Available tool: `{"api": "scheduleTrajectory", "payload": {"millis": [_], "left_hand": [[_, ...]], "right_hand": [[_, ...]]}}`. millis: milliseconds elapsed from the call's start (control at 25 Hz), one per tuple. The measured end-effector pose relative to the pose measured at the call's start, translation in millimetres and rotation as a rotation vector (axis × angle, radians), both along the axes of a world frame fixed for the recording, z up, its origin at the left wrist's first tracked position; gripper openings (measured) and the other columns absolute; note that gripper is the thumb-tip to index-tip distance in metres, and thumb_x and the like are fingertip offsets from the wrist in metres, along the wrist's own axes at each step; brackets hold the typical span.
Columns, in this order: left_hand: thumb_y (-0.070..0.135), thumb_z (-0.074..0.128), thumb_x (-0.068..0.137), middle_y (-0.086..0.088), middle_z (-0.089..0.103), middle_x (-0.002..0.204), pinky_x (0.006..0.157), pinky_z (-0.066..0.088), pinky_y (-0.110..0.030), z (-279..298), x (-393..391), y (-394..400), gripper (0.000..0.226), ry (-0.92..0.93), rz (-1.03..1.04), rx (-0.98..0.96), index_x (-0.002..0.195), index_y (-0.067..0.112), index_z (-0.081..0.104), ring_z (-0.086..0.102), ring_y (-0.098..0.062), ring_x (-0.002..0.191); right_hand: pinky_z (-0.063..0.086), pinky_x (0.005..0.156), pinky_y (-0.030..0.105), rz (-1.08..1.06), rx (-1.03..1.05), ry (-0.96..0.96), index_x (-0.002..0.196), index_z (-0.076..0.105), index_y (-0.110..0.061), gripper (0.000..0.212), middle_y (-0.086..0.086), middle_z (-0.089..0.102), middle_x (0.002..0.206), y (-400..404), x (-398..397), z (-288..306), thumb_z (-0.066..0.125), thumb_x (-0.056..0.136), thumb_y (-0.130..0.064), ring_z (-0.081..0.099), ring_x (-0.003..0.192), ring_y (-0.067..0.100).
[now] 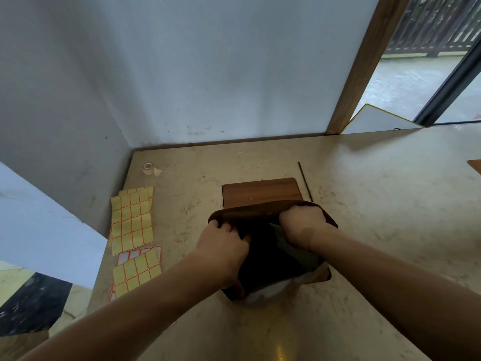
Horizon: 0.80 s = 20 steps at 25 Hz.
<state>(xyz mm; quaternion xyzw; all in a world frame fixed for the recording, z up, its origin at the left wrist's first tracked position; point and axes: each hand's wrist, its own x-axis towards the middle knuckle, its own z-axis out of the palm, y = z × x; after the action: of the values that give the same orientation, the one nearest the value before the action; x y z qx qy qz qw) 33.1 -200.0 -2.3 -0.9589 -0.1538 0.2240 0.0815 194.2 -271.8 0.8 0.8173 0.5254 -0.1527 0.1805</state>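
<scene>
A dark brown flexible sheet [250, 210], like a leather cover, lies at the middle of the beige stone table [364, 204], its far edge lifted and curled over. My left hand [223, 246] grips that edge at its left end. My right hand [303, 222] grips it further right. A flat wood-grain board [261, 192] with rounded corners lies on the table just beyond the raised edge. Under the sheet, near me, something pale [263, 291] shows, and what it is I cannot tell.
Sheets of yellow stickers with red borders [131, 220] lie to the left, more [136, 273] nearer me. A small tape roll [149, 168] sits at the far left corner. A thin dark rod [305, 181] lies right of the board. Grey walls close the back and left.
</scene>
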Motion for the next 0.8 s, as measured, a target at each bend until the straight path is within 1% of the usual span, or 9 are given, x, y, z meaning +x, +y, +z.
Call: {"api": "scheduleTrajectory", "payload": {"millis": [40,120,240,360,440,600,680,720,800], "left_hand": [[0.064,0.072,0.068,-0.007,0.049,0.136,0.106,0.034,-0.042,0.4,0.6,0.6,0.096,-0.002,-0.001,0.001,0.144,0.021,0.032,0.043,-0.028,0.125],[0.059,0.073,0.071,-0.008,0.049,0.135,0.104,0.036,-0.042,1.4,1.7,1.8,0.091,0.002,0.002,0.013,0.144,0.021,0.033,0.043,-0.028,0.123],[0.047,0.073,0.077,-0.008,0.051,0.132,0.102,0.038,-0.042,2.4,5.0,1.9,0.081,0.012,0.002,0.028,0.143,0.022,0.034,0.045,-0.027,0.121],[0.043,0.072,0.078,-0.006,0.053,0.128,0.099,0.039,-0.04,4.6,7.5,1.7,0.077,0.005,0.0,0.016,0.142,0.022,0.035,0.047,-0.026,0.116],[0.045,0.072,0.077,-0.006,0.054,0.126,0.098,0.039,-0.039,5.0,6.7,1.7,0.076,-0.002,0.0,0.01,0.141,0.022,0.037,0.048,-0.025,0.114],[0.051,0.072,0.076,-0.006,0.054,0.126,0.1,0.038,-0.039,3.6,3.5,5.0,0.076,-0.007,0.017,-0.018,0.139,0.021,0.04,0.048,-0.025,0.114],[0.051,0.072,0.077,-0.006,0.053,0.127,0.101,0.037,-0.041,4.2,4.0,6.4,0.076,-0.009,0.025,-0.038,0.139,0.021,0.041,0.047,-0.026,0.116],[0.052,0.071,0.077,-0.006,0.052,0.129,0.103,0.036,-0.043,4.1,4.4,6.8,0.077,0.002,0.024,-0.042,0.139,0.021,0.04,0.046,-0.027,0.117],[0.053,0.071,0.077,-0.007,0.051,0.133,0.106,0.033,-0.045,3.6,5.3,7.0,0.078,0.029,0.023,-0.049,0.14,0.022,0.04,0.044,-0.028,0.12]], "right_hand": [[0.04,0.061,0.033,-0.03,0.014,0.017,0.09,0.063,-0.017,0.016,0.002,0.062,0.085,4.0,0.0,-3.7,0.047,0.091,-0.021,0.062,0.086,0.026],[0.043,0.066,0.032,-0.096,0.004,0.063,0.099,0.064,-0.014,0.018,0.007,0.065,0.1,12.5,1.5,-15.3,0.051,0.091,-0.023,0.062,0.094,0.026],[0.047,0.082,0.037,-0.225,-0.075,0.137,0.118,0.059,-0.015,0.032,0.009,0.06,0.116,25.9,6.5,-35.1,0.059,0.086,-0.022,0.058,0.108,0.027],[0.041,0.099,0.04,-0.423,-0.018,0.237,0.132,0.048,-0.018,0.042,0.012,0.05,0.135,34.3,5.3,-54.6,0.049,0.093,-0.033,0.048,0.123,0.031],[0.038,0.104,0.04,-0.495,0.017,0.279,0.135,0.046,-0.018,0.044,0.012,0.047,0.14,31.9,0.4,-67.4,0.043,0.096,-0.038,0.044,0.128,0.03],[0.035,0.107,0.038,-0.423,-0.034,0.263,0.138,0.043,-0.013,0.044,0.014,0.043,0.144,23.8,-7.7,-83.2,0.038,0.1,-0.036,0.041,0.132,0.03],[0.032,0.108,0.036,-0.364,-0.081,0.291,0.139,0.041,-0.01,0.044,0.016,0.041,0.145,20.3,-11.0,-88.4,0.038,0.101,-0.031,0.04,0.133,0.03],[0.03,0.107,0.034,-0.365,-0.072,0.314,0.14,0.04,-0.007,0.043,0.017,0.039,0.146,19.1,-12.8,-91.3,0.037,0.102,-0.027,0.038,0.134,0.031],[0.031,0.104,0.031,-0.392,-0.107,0.34,0.138,0.04,0.001,0.04,0.02,0.041,0.145,17.4,-17.0,-95.7,0.032,0.102,-0.014,0.038,0.133,0.031]]}}
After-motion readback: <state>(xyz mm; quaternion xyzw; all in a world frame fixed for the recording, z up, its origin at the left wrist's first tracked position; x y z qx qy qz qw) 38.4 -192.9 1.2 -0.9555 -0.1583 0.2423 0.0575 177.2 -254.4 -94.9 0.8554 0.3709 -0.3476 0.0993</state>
